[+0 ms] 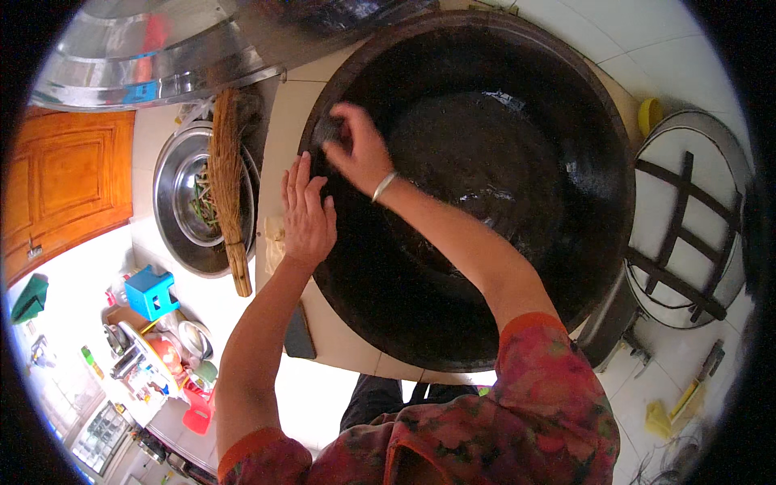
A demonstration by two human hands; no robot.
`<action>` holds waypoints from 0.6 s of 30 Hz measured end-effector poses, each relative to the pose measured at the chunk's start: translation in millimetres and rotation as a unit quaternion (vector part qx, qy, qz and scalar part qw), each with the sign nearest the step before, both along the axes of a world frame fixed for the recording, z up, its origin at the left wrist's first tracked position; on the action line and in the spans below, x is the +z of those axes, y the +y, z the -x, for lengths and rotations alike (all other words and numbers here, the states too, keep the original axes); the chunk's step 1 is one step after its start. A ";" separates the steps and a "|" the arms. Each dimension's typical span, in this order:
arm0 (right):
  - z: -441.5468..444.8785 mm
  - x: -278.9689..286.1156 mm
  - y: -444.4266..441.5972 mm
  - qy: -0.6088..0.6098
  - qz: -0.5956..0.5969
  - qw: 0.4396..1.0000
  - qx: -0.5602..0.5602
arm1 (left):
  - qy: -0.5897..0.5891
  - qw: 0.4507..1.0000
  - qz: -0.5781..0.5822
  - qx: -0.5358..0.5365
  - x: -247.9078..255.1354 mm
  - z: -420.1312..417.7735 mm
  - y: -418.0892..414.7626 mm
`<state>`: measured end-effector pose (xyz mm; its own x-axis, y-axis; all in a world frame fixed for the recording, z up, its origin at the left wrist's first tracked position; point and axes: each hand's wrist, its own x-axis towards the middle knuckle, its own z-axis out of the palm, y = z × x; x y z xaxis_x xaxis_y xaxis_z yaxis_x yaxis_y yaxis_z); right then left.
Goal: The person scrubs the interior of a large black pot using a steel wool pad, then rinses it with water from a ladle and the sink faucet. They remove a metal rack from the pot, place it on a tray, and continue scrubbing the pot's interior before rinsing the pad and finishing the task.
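A large dark wok (473,303) set in a tiled stove top lies before me, with a little water at its bottom. My right hand (361,145), with a metal bangle at the wrist, is at the wok's left inner wall. Its fingers are closed on a dark, blurred scouring pad (328,130) that touches the wall near the rim. My left hand (308,212) rests flat on the wok's left rim, its fingers slightly apart, with nothing seen in it.
Left of the wok, a straw brush (227,176) lies across metal basins (167,206) holding plant scraps. A large metal lid (182,54) stands at the upper left. On the right are a dark wooden rack (676,218) and a yellow-handled brush (688,394).
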<state>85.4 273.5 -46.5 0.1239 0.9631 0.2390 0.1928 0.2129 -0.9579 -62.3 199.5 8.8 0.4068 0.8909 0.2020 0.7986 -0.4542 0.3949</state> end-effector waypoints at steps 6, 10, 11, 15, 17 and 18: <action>-76.4 -0.3 99.7 -0.148 -0.054 0.955 -0.251 | -0.044 0.999 0.026 -0.013 5.0 -2.1 0.8; -43.7 7.2 65.7 -0.225 -0.069 0.965 -0.114 | -0.112 0.993 -0.011 -0.022 0.1 5.4 -3.7; -29.9 8.7 50.6 -0.219 -0.056 0.971 -0.075 | -0.119 0.992 -0.020 -0.023 -1.7 5.4 -2.4; 18.5 20.0 -19.2 -0.232 -0.037 0.970 0.064 | -0.216 0.976 0.001 0.021 -6.4 12.1 -2.1; 37.6 34.5 -66.8 -0.227 -0.002 0.966 0.125 | -0.317 0.947 -0.004 0.055 0.8 21.1 0.8; 42.8 50.8 -87.2 -0.232 0.056 0.957 0.165 | -0.365 0.928 -0.006 0.073 10.9 27.2 -3.2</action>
